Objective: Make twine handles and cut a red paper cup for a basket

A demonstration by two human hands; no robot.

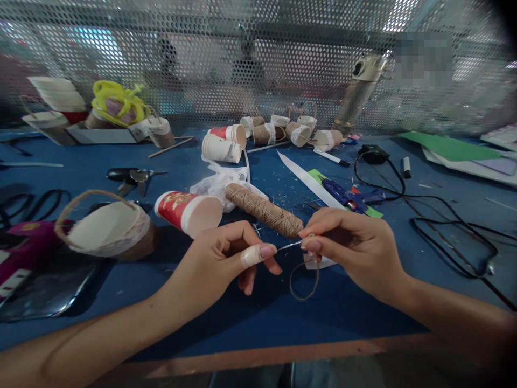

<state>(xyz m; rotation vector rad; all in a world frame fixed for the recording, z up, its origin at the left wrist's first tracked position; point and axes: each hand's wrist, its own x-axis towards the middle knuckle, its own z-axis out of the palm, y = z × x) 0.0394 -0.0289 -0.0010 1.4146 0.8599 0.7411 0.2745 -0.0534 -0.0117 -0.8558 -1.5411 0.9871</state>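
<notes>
My left hand [226, 258], with a bandage around its thumb, is closed in a pinch at one end of a thin silvery strand [288, 245]. The strand's exact kind cannot be made out. My right hand [355, 248] pinches its other end together with a piece of brown twine [304, 297], which hangs below the fingers in a loop. Just behind both hands lies a roll of brown twine [264, 210]. A red and white paper cup [188, 212] rests on its side by my left hand, and a blue glue gun [347, 195] lies beyond my right hand.
On the left stand a twine-wrapped cup basket [115, 231] with a handle, a purple glue gun [34, 253] and a phone [48, 293]. Several small baskets [299, 133] sit at the back near a perforated metal screen [202, 70]. A black cord [452, 237] winds across the right.
</notes>
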